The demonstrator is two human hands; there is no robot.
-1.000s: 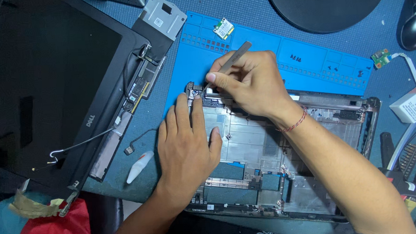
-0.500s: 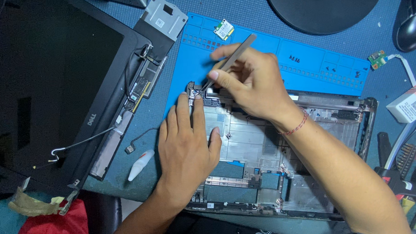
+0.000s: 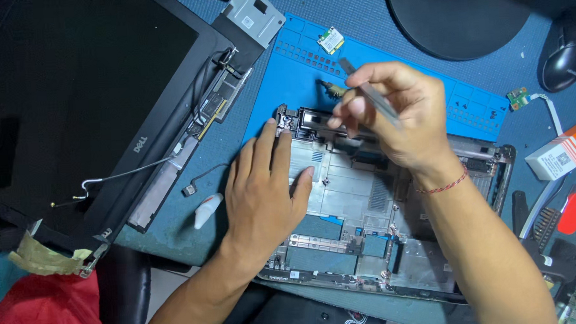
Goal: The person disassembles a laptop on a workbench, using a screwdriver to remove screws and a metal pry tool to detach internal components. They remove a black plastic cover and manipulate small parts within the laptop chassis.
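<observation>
Head view — tweezers [image 3: 369, 93] higher than before

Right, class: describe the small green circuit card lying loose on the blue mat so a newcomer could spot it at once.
Start at the blue work mat under the opened laptop base. Follow its far edge towards the grey metal bracket; the small green circuit card lies flat just inside that edge. It alone rests loose on the mat, apart from both hands; the other green board lies off the mat, with a white cable.
</observation>
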